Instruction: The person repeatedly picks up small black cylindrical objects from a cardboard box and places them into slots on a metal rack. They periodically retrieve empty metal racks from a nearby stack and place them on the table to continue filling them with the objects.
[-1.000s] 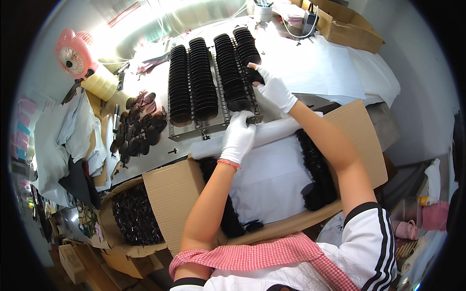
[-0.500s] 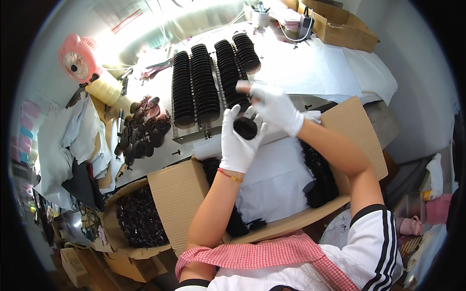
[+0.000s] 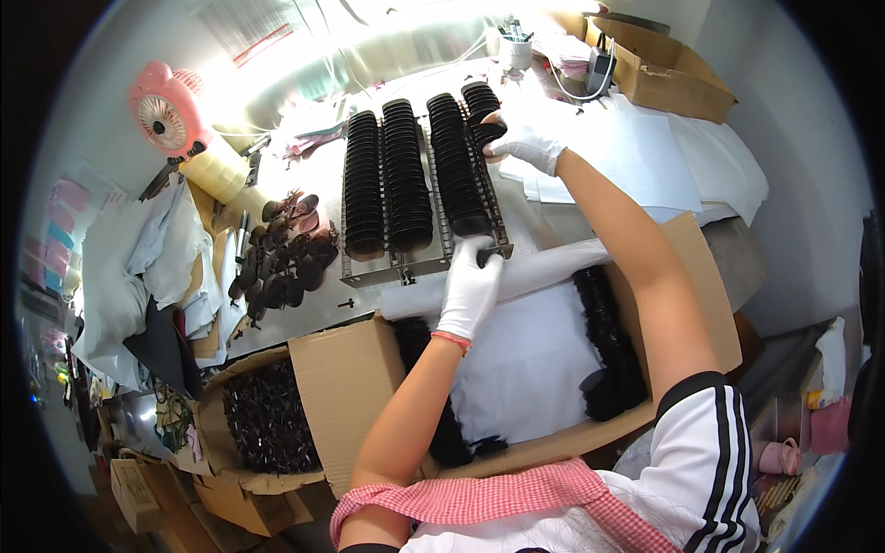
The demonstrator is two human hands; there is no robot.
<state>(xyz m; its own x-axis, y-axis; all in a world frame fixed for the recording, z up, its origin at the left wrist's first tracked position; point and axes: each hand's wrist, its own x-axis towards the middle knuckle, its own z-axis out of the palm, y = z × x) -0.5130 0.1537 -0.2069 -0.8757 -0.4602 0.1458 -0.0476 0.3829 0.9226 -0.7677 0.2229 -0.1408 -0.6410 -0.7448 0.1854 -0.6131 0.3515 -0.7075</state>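
A metal rack on the bench holds several rows of dark round lenses standing on edge. At its right-hand row, my right hand, in a white glove, pinches a dark lens at the near end of that row. My left hand, also gloved, has its fingers curled at the rack's near edge, just below a longer row. A small dark patch shows between its thumb and fingers; what it is, I cannot make out.
An open carton with white paper and dark stacks stands below the rack. Loose dark lenses lie left of the rack. Farther left are a pink fan, tape rolls and a box of dark pieces. White sheets lie right.
My right hand has moved up and right to the rack's right-hand row. My left hand, which held a dark lens over the carton, has turned over and come to the rack's near edge.
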